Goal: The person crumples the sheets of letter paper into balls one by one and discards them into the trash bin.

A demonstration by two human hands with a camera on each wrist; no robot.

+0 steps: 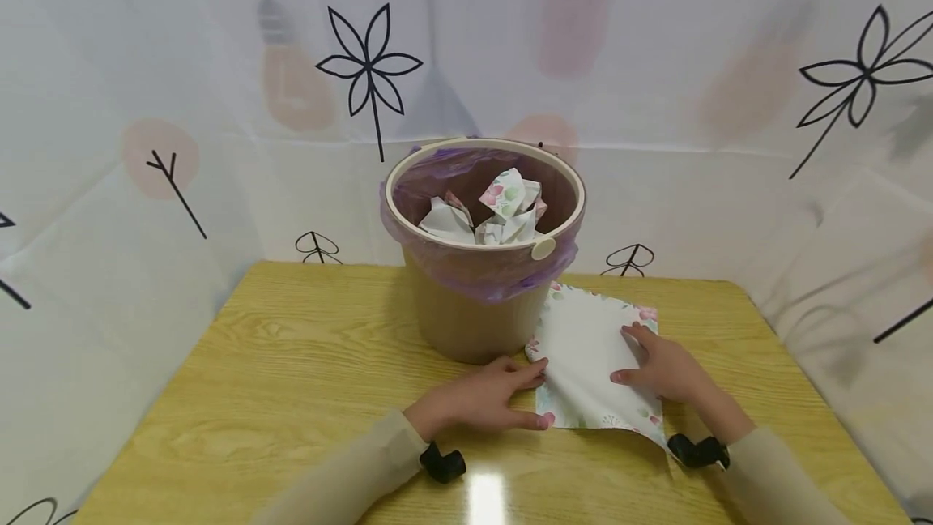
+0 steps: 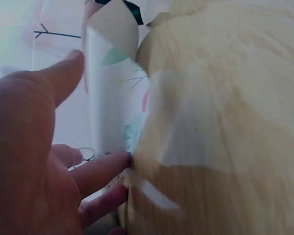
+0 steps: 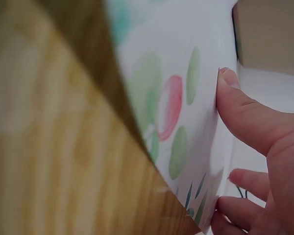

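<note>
A white sheet of paper [image 1: 586, 355] with a floral border lies on the table, its left part beside the bin and its front right corner lifted. My left hand [image 1: 484, 399] is at its left edge, thumb and fingers spread apart. In the left wrist view, fingertips meet the curved edge of the paper [image 2: 112, 93]. My right hand [image 1: 669, 369] rests over the right part of the sheet, fingers loosely bent. The right wrist view shows thumb and fingertips of the right hand [image 3: 264, 142] against the upper face of the paper [image 3: 174, 103].
A beige bin [image 1: 466, 318], lined with a purple plastic bag [image 1: 496, 275], stands at the back middle of the wooden table [image 1: 306, 363]. Crumpled floral papers [image 1: 510, 199] fill part of it. A patterned cloth [image 1: 466, 39] hangs behind and at the sides.
</note>
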